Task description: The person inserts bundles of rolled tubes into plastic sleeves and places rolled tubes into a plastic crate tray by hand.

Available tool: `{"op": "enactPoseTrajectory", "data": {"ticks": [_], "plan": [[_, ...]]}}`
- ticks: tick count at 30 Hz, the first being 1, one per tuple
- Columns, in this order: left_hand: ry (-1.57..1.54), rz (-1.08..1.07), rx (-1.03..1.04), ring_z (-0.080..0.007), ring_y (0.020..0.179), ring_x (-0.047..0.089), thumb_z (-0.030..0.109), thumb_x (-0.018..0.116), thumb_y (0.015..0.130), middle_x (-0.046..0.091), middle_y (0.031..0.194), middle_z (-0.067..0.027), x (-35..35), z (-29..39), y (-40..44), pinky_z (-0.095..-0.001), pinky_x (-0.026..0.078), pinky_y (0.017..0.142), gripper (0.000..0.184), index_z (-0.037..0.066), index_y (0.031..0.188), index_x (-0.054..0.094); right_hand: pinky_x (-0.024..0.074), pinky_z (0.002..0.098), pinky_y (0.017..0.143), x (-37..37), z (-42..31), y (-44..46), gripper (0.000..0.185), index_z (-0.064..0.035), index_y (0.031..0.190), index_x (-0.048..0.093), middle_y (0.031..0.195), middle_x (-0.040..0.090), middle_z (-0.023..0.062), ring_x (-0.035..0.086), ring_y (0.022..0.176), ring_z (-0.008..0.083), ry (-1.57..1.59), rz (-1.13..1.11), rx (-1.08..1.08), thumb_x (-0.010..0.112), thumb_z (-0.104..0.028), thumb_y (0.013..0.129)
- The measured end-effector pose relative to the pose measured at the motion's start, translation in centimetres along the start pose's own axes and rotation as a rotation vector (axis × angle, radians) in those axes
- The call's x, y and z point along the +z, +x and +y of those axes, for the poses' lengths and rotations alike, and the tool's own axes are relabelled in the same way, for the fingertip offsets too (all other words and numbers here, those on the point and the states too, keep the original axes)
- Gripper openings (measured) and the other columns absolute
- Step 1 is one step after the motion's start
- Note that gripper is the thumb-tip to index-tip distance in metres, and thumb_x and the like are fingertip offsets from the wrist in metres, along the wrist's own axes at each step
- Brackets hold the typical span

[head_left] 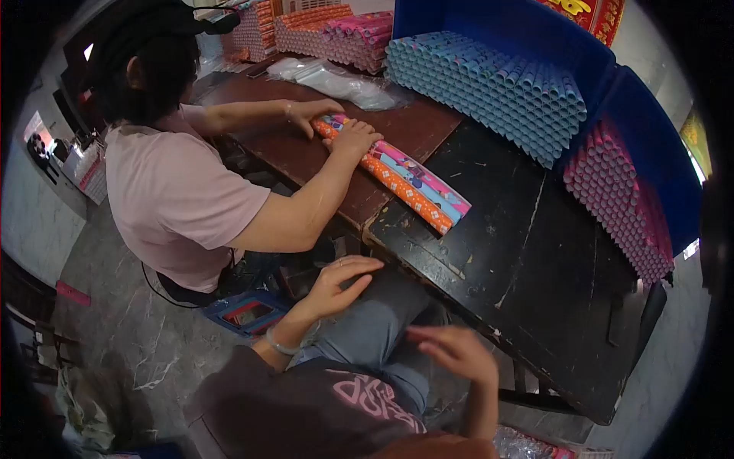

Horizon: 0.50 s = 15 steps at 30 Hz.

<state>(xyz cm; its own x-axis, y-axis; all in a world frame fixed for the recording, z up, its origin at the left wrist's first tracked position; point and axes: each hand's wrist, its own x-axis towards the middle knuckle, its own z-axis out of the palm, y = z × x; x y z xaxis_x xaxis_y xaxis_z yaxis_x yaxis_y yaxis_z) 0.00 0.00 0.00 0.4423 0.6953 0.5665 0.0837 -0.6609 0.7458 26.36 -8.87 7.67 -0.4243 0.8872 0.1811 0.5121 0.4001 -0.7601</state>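
Note:
My left hand (pixel 340 288), a bracelet at its wrist, hovers over my lap near the table's front edge, fingers stretched out and holding nothing. To its right, my right hand (pixel 460 353) is above my thigh, slightly blurred, with fingers apart and nothing in them. On the table beyond lie several patterned paper rolls side by side: an orange roll (pixel 413 196), a light blue roll (pixel 419 181) and a pink roll (pixel 456 200). Both hands of a co-worker (pixel 353 141) rest on the far left end of these rolls. Neither of my hands touches them.
Blue rolls (pixel 489 88) are stacked against a blue bin (pixel 505 27); pink rolls (pixel 612 195) lean at the right. More orange rolls (pixel 313 29) and clear plastic bags (pixel 329 79) are at the back. The black table (pixel 527 306) has a worn edge. A blue stool (pixel 245 310) stands left.

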Motion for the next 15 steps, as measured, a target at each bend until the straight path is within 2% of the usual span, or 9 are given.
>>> {"op": "enactPoseTrajectory", "data": {"ticks": [1, 3, 5, 7, 9, 10, 13, 14, 15], "plan": [[0.031, 0.037, 0.011, -0.0250, 0.104, 0.059, 0.000, 0.058, 0.083, 0.064, 0.108, -0.0134, 0.2, 0.3, 1.0, -0.0352, 0.044, 0.092, 0.026, 0.000, 0.109, 0.063, 0.0452, 0.0358, 0.091, 0.1, -0.8, 0.0, 0.031, -0.0070, 0.112, 0.063, 0.104, 0.065, 0.0154, 0.063, 0.098, 0.0281, 0.007, 0.005, 0.011, 0.065, -0.017, 0.083], [0.014, 0.047, 0.058, -0.0252, 0.104, 0.059, -0.001, 0.058, 0.083, 0.063, 0.109, -0.0134, 2.0, 0.2, 3.2, -0.0347, 0.044, 0.091, 0.028, -0.001, 0.110, 0.061, 0.0441, 0.0344, 0.092, -2.5, -0.8, 4.8, 0.033, -0.0048, 0.113, 0.060, 0.106, 0.064, 0.0153, 0.061, 0.099, 0.0292, -0.377, 0.413, -0.144, 0.065, -0.013, 0.082], [-0.037, 0.073, 0.093, -0.0253, 0.105, 0.058, -0.001, 0.058, 0.083, 0.062, 0.112, -0.0138, 2.2, 1.0, 4.6, -0.0344, 0.043, 0.092, 0.030, -0.001, 0.113, 0.060, 0.0397, 0.0382, 0.097, -3.7, -0.4, 11.4, 0.047, -0.0030, 0.122, 0.052, 0.119, 0.056, 0.0179, 0.053, 0.111, 0.0315, -0.574, 0.454, -0.186, 0.067, -0.020, 0.081], [-0.065, 0.096, 0.151, -0.0263, 0.107, 0.058, -0.002, 0.057, 0.082, 0.061, 0.115, -0.0143, 2.1, 2.1, 5.4, -0.0349, 0.043, 0.093, 0.032, -0.002, 0.114, 0.058, 0.0338, 0.0466, 0.101, -2.0, 3.8, 17.4, 0.079, -0.0023, 0.135, 0.036, 0.136, 0.041, 0.0207, 0.040, 0.125, 0.0342, -0.803, 0.442, -0.168, 0.071, -0.040, 0.075], [-0.100, 0.132, 0.182, -0.0271, 0.109, 0.057, -0.002, 0.057, 0.082, 0.060, 0.116, -0.0145, 2.2, 2.5, 5.5, -0.0355, 0.042, 0.093, 0.032, -0.002, 0.114, 0.058, 0.0302, 0.0540, 0.101, -0.5, 6.4, 21.7, 0.110, -0.0028, 0.141, 0.024, 0.142, 0.032, 0.0211, 0.033, 0.131, 0.0348, -1.001, 0.274, 0.146, 0.071, -0.062, 0.062], [-0.107, 0.144, 0.200, -0.0272, 0.109, 0.057, -0.002, 0.057, 0.082, 0.060, 0.115, -0.0147, 2.1, 2.7, 5.4, -0.0355, 0.042, 0.094, 0.032, -0.002, 0.114, 0.058, 0.0294, 0.0564, 0.101, 0.0, 7.7, 23.8, 0.123, -0.0036, 0.143, 0.019, 0.144, 0.029, 0.0207, 0.032, 0.133, 0.0338, -0.929, 0.163, 0.309, 0.069, -0.071, 0.054], [-0.055, 0.174, 0.243, -0.0278, 0.109, 0.057, -0.003, 0.058, 0.081, 0.060, 0.115, -0.0152, 0.6, 2.7, 5.0, -0.0356, 0.042, 0.094, 0.033, -0.002, 0.114, 0.058, 0.0332, 0.0521, 0.100, 0.3, 8.6, 27.0, 0.122, -0.0044, 0.144, 0.019, 0.140, 0.036, 0.0212, 0.039, 0.127, 0.0344, -0.685, 0.053, 0.416, 0.068, -0.073, 0.055], [-0.008, 0.184, 0.262, -0.0279, 0.108, 0.057, -0.003, 0.058, 0.080, 0.060, 0.114, -0.0150, 0.0, 2.2, 5.0, -0.0357, 0.042, 0.094, 0.033, -0.002, 0.114, 0.058, 0.0414, 0.0458, 0.094, 0.5, 9.0, 27.6, 0.112, -0.0048, 0.141, 0.028, 0.130, 0.047, 0.0203, 0.050, 0.117, 0.0340, -0.706, 0.072, 0.332, 0.071, -0.066, 0.057], [0.039, 0.194, 0.279, -0.0280, 0.108, 0.057, -0.003, 0.059, 0.080, 0.061, 0.114, -0.0148, -0.6, 1.8, 5.0, -0.0357, 0.043, 0.093, 0.034, -0.002, 0.114, 0.058, 0.0414, 0.0458, 0.094, 0.9, 9.1, 27.8, 0.112, -0.0048, 0.141, 0.028, 0.130, 0.047, 0.0203, 0.050, 0.117, 0.0340, -0.716, 0.066, 0.311, 0.071, -0.066, 0.057]]}}
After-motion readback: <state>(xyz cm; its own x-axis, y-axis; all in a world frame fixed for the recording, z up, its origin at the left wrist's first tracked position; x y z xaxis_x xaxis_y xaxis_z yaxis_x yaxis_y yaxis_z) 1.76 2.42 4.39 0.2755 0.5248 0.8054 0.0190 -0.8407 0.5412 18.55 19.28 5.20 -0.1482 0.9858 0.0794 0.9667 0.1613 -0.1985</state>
